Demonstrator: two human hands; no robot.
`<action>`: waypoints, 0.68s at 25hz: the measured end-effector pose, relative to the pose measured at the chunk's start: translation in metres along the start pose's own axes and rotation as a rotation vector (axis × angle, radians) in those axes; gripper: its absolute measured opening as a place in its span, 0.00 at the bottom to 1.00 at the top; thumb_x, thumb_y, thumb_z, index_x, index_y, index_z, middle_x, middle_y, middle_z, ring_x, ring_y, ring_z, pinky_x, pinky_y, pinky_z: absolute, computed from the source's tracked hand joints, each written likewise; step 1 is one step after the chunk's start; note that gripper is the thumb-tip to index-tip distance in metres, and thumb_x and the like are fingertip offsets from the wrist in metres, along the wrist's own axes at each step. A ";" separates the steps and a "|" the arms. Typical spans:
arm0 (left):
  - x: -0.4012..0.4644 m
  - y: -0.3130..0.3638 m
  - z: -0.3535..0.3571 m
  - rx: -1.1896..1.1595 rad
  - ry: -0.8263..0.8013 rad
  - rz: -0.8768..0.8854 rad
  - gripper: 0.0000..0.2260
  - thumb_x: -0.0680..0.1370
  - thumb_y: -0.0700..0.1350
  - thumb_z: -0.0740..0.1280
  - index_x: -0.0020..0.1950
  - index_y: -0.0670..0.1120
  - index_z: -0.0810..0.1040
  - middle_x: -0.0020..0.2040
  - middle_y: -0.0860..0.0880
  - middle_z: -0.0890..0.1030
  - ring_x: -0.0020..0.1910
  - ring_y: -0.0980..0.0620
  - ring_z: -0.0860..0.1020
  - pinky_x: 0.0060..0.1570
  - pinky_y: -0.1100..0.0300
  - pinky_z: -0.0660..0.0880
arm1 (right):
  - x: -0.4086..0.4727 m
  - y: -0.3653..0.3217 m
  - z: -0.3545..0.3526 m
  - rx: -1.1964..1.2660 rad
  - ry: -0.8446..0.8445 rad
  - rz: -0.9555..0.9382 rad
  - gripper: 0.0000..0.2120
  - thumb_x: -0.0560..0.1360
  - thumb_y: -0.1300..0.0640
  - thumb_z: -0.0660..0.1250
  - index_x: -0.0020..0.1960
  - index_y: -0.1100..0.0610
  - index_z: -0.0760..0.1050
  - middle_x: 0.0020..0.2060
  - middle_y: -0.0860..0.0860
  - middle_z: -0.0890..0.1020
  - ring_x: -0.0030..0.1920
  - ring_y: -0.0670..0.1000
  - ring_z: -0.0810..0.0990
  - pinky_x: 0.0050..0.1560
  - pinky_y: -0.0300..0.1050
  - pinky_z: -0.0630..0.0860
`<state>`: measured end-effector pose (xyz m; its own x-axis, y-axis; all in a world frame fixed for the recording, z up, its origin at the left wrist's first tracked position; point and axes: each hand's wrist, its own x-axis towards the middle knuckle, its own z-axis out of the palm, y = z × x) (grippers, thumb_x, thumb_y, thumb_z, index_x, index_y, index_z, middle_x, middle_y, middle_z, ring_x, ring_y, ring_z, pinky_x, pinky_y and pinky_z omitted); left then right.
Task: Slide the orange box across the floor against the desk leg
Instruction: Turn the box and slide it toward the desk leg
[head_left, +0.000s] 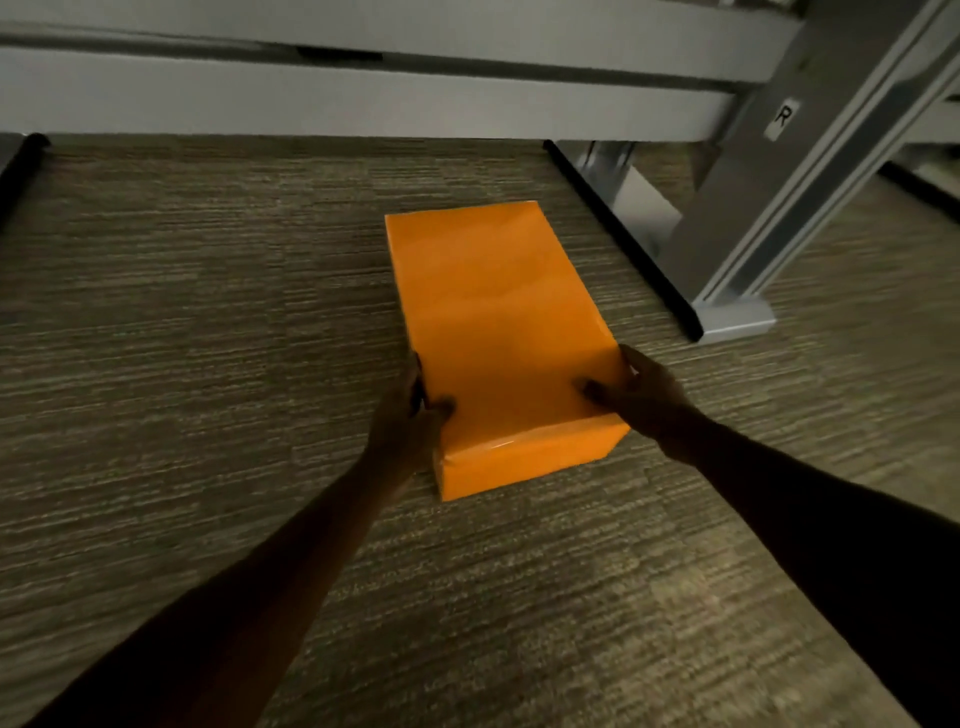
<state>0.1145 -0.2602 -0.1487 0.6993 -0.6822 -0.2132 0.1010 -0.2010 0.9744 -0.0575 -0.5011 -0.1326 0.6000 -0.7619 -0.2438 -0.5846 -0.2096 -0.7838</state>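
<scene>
Both forearms cut off by the lower picture edge, elbows out of sight. Fingers of the left hand (408, 415) hidden behind the left side of the orange box (498, 332), only the thumb showing on top. Right hand (636, 392) in deep shadow, fingertips hard to separate. Desk leg (769, 208) cropped by the top and right edges, its top unseen. Label (782, 117) on the leg blurred, seemingly a letter R. Far beam (363, 98) smeared by motion blur.

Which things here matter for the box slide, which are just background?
In the job: orange box; left hand and right hand gripping its near end; desk leg; carpet floor.

Background: desk crossbeams; R sticker.
</scene>
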 end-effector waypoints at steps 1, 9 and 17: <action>0.003 0.001 0.014 0.018 -0.013 0.004 0.29 0.82 0.36 0.64 0.81 0.48 0.60 0.74 0.44 0.74 0.70 0.42 0.74 0.70 0.37 0.71 | -0.001 0.008 -0.011 0.015 0.013 0.008 0.37 0.68 0.43 0.80 0.74 0.48 0.73 0.61 0.51 0.83 0.58 0.57 0.83 0.59 0.60 0.81; 0.012 -0.017 0.085 0.091 -0.058 -0.051 0.32 0.82 0.44 0.65 0.83 0.55 0.53 0.78 0.50 0.68 0.73 0.45 0.71 0.71 0.40 0.71 | -0.028 0.080 -0.054 0.266 0.030 -0.003 0.30 0.66 0.35 0.80 0.66 0.34 0.75 0.56 0.40 0.86 0.53 0.44 0.86 0.48 0.44 0.84; 0.039 -0.018 0.122 0.327 -0.018 0.012 0.31 0.82 0.44 0.66 0.82 0.52 0.56 0.80 0.47 0.65 0.74 0.46 0.69 0.70 0.47 0.70 | -0.014 0.105 -0.072 0.297 0.095 -0.054 0.37 0.69 0.35 0.77 0.74 0.35 0.65 0.64 0.40 0.79 0.62 0.49 0.81 0.58 0.51 0.81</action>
<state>0.0530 -0.3689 -0.1835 0.6862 -0.6976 -0.2062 -0.1417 -0.4063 0.9027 -0.1667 -0.5572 -0.1707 0.5641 -0.8114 -0.1533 -0.3599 -0.0744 -0.9300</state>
